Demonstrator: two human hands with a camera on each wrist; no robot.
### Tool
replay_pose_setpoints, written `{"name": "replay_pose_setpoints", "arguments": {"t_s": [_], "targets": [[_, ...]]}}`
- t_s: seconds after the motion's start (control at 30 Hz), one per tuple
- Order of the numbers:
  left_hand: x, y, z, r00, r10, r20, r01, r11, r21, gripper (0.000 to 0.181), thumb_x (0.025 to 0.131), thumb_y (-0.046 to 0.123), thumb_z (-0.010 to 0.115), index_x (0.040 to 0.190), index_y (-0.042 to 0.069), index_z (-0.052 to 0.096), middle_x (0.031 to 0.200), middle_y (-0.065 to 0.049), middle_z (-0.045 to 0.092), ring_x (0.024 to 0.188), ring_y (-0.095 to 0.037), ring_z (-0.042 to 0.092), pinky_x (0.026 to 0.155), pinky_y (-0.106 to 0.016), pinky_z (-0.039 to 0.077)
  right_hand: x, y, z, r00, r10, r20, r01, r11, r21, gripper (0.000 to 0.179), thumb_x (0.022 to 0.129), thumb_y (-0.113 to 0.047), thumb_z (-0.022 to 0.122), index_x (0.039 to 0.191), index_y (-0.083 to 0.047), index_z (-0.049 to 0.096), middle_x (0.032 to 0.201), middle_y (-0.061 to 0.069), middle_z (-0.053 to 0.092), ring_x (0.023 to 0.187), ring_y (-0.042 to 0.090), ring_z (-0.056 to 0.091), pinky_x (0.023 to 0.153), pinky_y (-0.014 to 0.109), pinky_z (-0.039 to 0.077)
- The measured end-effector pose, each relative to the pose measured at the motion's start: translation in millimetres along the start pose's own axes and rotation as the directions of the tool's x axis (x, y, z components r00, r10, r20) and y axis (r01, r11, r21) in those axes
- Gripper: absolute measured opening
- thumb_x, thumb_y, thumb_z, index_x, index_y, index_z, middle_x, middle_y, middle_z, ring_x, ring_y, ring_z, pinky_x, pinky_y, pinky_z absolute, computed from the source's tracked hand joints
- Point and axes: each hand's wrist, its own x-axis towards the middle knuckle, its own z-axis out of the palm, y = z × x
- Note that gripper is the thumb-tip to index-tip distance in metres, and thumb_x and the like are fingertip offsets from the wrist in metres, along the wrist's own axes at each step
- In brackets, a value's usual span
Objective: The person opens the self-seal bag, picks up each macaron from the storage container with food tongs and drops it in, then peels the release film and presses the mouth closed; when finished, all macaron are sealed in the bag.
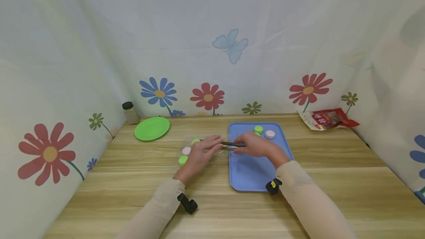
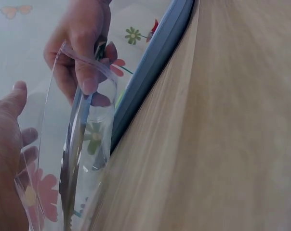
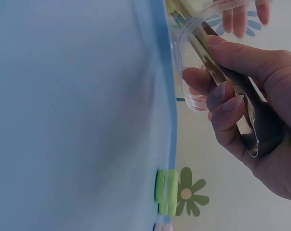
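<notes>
My right hand (image 1: 254,145) grips metal tongs (image 3: 215,62) near their closed end, fingers and thumb curled round both arms. The tongs reach left into the open end of a clear plastic package (image 2: 99,65); their tips are hidden behind my left hand in the head view. My left hand (image 1: 202,154) lies along the package with fairly straight fingers, touching its clear wall. Left of that hand, in the package, show a pale pink macaron (image 1: 186,151) and a green macaron (image 1: 183,160), with another green one partly covered by the fingers.
A blue tray (image 1: 247,180) lies under my right hand, with green macarons (image 1: 258,130) and a pale pink one (image 1: 270,134) at its far end. At the back left stand a green plate (image 1: 152,128) and a black-capped jar (image 1: 130,113). A red snack bag (image 1: 328,119) lies back right.
</notes>
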Motion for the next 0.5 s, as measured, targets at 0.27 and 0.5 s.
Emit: {"name": "replay_pose_setpoints", "arguments": {"t_s": [0.27,0.5], "targets": [[0.9,-0.5,-0.4,0.997,0.077,-0.024,-0.077,0.997,-0.027,0.031,0.096,0.02,0.069,0.125,0.009,0.071,0.131,-0.008,0.065,0.126,-0.032,0.058,0.106,-0.045,0.044,12.4,0,4,1.0,0.013,0.004,-0.014,1.0,0.011,0.017,0.095,-0.017,0.071,0.108,-0.007,0.075,0.083,-0.006,0.067,0.072,0.01,0.055,0.063,0.027,0.047],[1.9,-3.2,-1.5,0.993,0.108,-0.046,-0.108,0.994,0.004,0.031,0.095,0.018,0.07,0.125,0.009,0.071,0.13,-0.009,0.065,0.124,-0.031,0.059,0.104,-0.043,0.046,21.2,-2,6,0.999,0.05,0.008,-0.05,0.998,0.027,0.02,0.094,-0.021,0.072,0.107,-0.006,0.073,0.079,-0.004,0.063,0.069,0.013,0.055,0.061,0.026,0.046]]}}
